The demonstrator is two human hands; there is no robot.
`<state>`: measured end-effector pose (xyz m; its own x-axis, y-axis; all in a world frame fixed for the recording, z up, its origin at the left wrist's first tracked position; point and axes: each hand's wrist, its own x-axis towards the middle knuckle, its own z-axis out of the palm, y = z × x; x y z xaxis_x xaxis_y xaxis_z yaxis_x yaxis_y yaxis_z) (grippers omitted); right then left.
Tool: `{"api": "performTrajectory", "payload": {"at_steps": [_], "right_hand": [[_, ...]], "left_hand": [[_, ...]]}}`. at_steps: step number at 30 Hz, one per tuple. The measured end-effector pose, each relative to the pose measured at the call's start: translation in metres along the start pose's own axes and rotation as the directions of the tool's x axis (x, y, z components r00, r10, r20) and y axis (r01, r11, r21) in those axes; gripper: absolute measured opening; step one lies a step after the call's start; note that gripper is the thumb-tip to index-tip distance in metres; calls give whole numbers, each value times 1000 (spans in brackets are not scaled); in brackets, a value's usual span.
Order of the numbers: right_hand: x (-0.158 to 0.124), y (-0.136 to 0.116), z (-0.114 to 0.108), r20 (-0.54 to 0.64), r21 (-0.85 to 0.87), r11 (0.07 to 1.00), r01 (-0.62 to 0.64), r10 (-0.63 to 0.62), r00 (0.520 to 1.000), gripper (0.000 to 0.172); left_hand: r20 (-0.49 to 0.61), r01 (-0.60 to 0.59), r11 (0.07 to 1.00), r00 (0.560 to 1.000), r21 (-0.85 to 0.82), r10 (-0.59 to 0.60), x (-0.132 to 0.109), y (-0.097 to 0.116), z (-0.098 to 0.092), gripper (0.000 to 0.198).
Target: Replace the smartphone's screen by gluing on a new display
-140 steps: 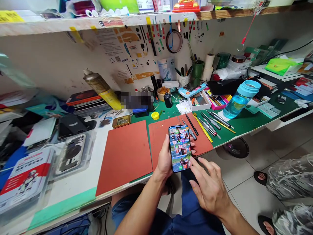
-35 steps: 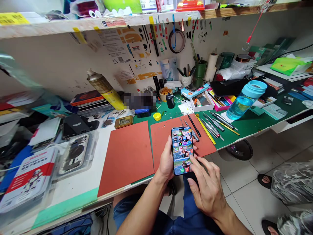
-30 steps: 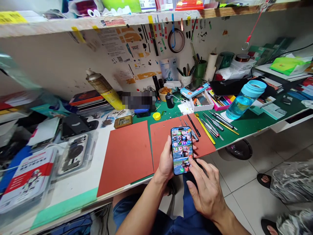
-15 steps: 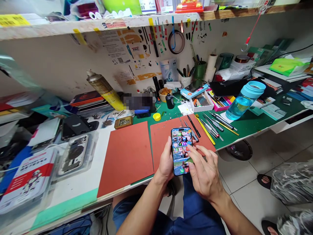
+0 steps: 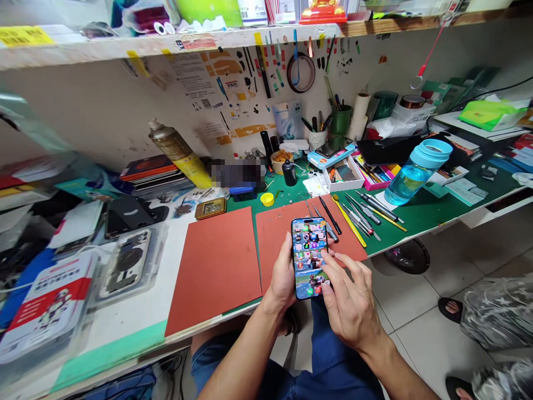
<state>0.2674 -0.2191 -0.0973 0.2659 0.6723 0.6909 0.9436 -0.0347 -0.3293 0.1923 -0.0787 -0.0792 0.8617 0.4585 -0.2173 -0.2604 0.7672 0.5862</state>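
We see a busy desk by a wall. Nearest to us are some blue shorts. Above them, the left hand curls around a phone, with the thumb on one side and fingertips on the other. The phone is up in the air at the front edge of the desk, its lit screen full of little pictures. The right hand has its fingers bent and a bit spread. Its fingertips are over the right side of the screen; we cannot tell if they touch it. Past the phone, a yellow stick lies along the edge of a red-brown mat. Farther back, we see a blue bottle and a spray can. A full shelf runs along the wall.
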Motion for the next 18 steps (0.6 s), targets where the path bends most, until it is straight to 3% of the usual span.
{"api": "performTrajectory", "payload": {"at_steps": [6, 12, 15, 18], "right_hand": [[-1, 4, -2, -31, 22, 1000, -5, 5, 1000, 36], [11, 16, -14, -194, 89, 996, -14, 32, 980, 34], [34, 18, -16, -108, 92, 995, 44, -34, 994, 24], [56, 19, -11, 17, 25, 996, 81, -81, 997, 27]], "left_hand": [[-9, 13, 1000, 1000, -6, -13, 0, 0, -1, 71], [-27, 44, 999, 999, -8, -44, 0, -1, -3, 70], [-96, 10, 1000, 995, -22, -12, 0, -1, -2, 64], [-151, -3, 1000, 988, -24, -1, 0, -1, -1, 61]]}}
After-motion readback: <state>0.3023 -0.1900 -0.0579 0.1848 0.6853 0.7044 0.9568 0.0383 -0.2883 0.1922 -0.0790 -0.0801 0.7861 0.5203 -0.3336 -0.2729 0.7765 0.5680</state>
